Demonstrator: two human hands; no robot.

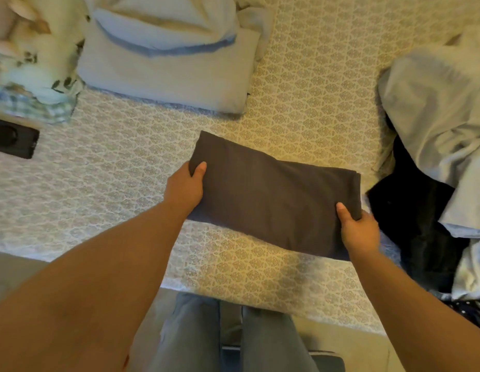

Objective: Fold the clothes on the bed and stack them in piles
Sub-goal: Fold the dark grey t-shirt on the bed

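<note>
A folded dark grey garment (271, 194) lies as a flat rectangle on the patterned bedsheet (126, 170), near the bed's front edge. My left hand (186, 186) grips its left end, thumb on top and fingers tucked underneath. My right hand (358, 230) grips the right front corner the same way, thumb on top. A folded pale blue pile (166, 65) sits at the back of the bed. A floral and checked pile (32, 65) lies at the back left.
A heap of unfolded clothes, pale blue (442, 124) over black (415, 216), fills the right side. A black phone (13, 140) rests on the sheet at the far left. My legs in grey trousers (206, 339) stand against the bed's edge.
</note>
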